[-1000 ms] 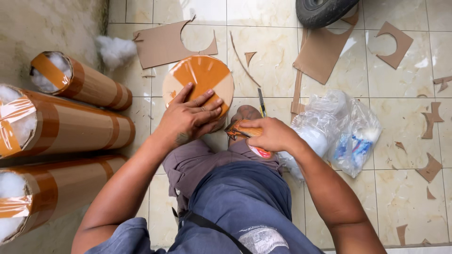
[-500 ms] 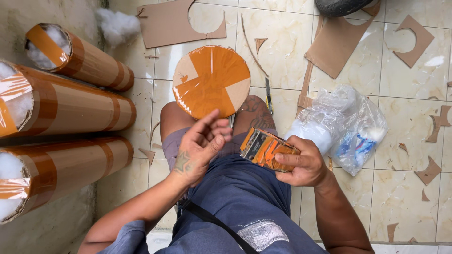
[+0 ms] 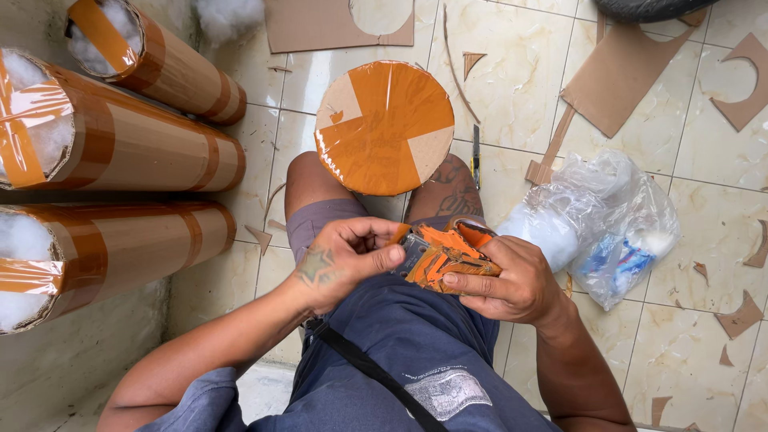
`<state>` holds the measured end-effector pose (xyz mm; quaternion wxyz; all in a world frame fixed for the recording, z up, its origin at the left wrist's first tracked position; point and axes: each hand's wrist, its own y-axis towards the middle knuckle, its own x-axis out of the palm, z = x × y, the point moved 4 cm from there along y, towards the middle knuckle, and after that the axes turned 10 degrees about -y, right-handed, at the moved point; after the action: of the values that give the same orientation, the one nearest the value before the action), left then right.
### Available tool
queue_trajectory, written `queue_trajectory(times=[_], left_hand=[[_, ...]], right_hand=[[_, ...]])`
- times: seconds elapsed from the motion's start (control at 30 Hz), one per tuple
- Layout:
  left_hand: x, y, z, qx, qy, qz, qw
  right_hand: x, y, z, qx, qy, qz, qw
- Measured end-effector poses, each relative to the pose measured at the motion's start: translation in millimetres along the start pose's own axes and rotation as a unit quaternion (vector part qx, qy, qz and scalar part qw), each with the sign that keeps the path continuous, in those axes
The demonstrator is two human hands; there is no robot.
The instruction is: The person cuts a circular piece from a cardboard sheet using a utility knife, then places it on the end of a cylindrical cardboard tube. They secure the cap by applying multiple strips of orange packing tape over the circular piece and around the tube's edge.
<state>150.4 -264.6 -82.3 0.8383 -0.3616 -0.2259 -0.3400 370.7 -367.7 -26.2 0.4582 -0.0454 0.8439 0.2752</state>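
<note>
Seated on the tiled floor (image 3: 520, 88), looking straight down at the lap. Both forearms bent inward, meeting over the thighs just below the taped cardboard disc (image 3: 385, 127). Left hand (image 3: 346, 260) palm turned down, tattoo on the back, fingers curled and thumb pinched onto the near end of the orange tape dispenser (image 3: 438, 254). Right hand (image 3: 504, 276) cupped under and around the dispenser's other side, fingers wrapped fairly tight, index finger lying along its lower edge. So the dispenser gripped from both sides, sitting right over the lap, just below the disc.

The disc itself propped between the knees, covered in crossed strips of orange tape with bare cardboard showing at two corners.

Containers: three big cardboard tubes (image 3: 152, 148) left of the disc, lying on their sides, banded with orange tape, open ends stuffed with white fluffy filling and taped across. Loose tuft of the same white stuffing (image 3: 228, 12) up beyond the disc, near the top tube. Right of the disc, a crumpled clear plastic bag (image 3: 608, 224) with more white filling inside plus something blue and red, can't tell what exactly.

Also a utility knife (image 3: 475, 156) just right of the disc, and cardboard offcuts (image 3: 620, 72) with round cutouts scattered further right and above.
</note>
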Motion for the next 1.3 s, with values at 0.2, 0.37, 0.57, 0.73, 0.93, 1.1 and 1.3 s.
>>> queue_trajectory(times=[0.2, 0.37, 0.57, 0.73, 0.93, 1.1, 1.3], left_hand=[[-6.9, 14.5, -4.8, -0.003, -0.034, 0.051, 0.998], [-9.4, 15.8, 21.7, 0.052, 0.055, 0.131, 0.989], [-39.7, 45.4, 98.0, 0.124, 0.103, 0.17, 0.972], [-75.3, 85.8, 161.3, 0.156, 0.097, 0.202, 0.962], [-87.4, 131.0, 169.8, 0.119, 0.111, 0.191, 0.968], [-89.1, 140.6, 172.2, 0.107, 0.105, 0.191, 0.97], [-87.7, 145.8, 173.4, 0.095, 0.113, 0.203, 0.968]], right_hand=[[3.8, -1.1, -2.0, 0.009, 0.01, 0.03, 0.999], [13.6, 0.4, -9.7, 0.059, -0.014, 0.03, 0.998], [15.3, -8.0, 4.8, 0.102, -0.011, 0.047, 0.994], [8.7, -23.0, 18.5, 0.158, -0.02, 0.042, 0.986], [14.1, -23.3, 29.0, 0.182, -0.016, 0.046, 0.982], [15.2, -17.6, 34.1, 0.195, -0.001, 0.047, 0.98], [19.5, -16.8, 37.4, 0.209, 0.005, 0.052, 0.977]])
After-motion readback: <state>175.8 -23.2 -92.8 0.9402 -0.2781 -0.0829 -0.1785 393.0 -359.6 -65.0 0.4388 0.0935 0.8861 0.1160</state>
